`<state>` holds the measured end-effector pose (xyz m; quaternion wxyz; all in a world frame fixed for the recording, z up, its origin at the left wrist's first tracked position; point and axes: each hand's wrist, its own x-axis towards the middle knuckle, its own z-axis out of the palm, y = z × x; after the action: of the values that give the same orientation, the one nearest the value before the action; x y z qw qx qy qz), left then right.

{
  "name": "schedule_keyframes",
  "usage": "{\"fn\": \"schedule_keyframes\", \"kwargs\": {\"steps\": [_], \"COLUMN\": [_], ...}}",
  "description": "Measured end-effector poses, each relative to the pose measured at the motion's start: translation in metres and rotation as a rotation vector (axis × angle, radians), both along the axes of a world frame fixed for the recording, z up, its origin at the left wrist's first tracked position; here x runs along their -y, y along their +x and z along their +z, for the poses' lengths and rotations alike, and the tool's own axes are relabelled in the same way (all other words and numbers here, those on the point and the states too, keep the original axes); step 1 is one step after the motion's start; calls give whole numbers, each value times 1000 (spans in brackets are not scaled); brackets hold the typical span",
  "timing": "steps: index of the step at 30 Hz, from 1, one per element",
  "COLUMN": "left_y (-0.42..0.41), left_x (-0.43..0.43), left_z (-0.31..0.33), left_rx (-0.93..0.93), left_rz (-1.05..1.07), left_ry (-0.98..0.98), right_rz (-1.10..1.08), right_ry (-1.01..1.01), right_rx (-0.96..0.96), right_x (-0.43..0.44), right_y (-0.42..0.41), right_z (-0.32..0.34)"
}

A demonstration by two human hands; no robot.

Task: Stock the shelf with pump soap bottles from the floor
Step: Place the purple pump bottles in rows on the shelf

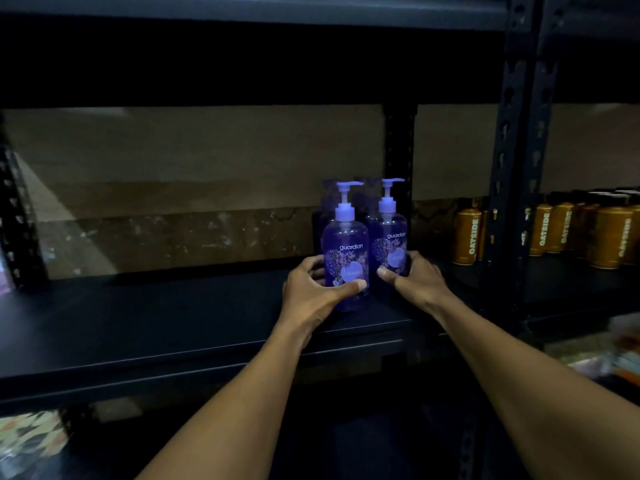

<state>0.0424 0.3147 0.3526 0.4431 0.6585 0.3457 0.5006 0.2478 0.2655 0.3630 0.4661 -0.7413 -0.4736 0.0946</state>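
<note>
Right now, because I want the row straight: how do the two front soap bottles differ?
The left bottle stands nearer the front edge of the shelf; the right bottle sits further back. The left hand grips the left bottle, the right hand the right bottle. Both are purple, upright, with pump spouts pointing right.
</note>
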Motion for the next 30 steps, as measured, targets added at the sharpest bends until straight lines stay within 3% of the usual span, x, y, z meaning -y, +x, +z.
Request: {"fn": "schedule_keyframes", "kwargs": {"steps": [30], "left_y": [26], "left_x": [-4], "left_z": [5], "left_rx": [-240], "left_rz": [192], "left_ry": [-47], "right_rz": [32], "right_ry": [-28], "right_rx": [-20], "right_x": [-3], "right_y": [8], "right_z": [-4]}}
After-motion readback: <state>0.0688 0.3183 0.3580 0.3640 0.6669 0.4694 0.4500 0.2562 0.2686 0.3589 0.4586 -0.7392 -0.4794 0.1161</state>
